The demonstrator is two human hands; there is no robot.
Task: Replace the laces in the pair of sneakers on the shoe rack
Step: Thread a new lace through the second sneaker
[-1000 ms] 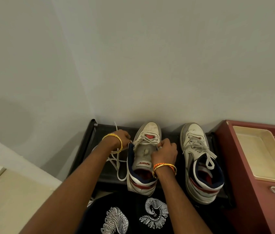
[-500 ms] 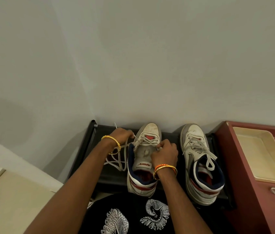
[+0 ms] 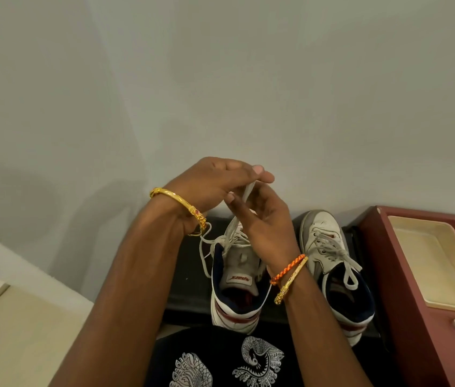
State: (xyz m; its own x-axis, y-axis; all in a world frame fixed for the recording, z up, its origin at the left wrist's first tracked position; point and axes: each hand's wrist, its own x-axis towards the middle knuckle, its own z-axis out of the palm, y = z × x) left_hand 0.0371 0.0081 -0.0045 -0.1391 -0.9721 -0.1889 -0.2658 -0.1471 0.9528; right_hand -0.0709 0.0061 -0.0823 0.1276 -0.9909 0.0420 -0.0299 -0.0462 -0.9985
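My left hand (image 3: 209,185) and right hand (image 3: 262,219) both pinch white lace (image 3: 248,192), raised above left sneaker (image 3: 237,277) on shoe rack (image 3: 190,275).

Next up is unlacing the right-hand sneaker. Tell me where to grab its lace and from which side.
Take the big loop of the lace where it lies over the navy collar of the right sneaker. It stands free of the upper, so a pinch from above, on the heel side nearest you, looks easiest. The criss-crossed part nearer the toe lies flat and offers less to catch.
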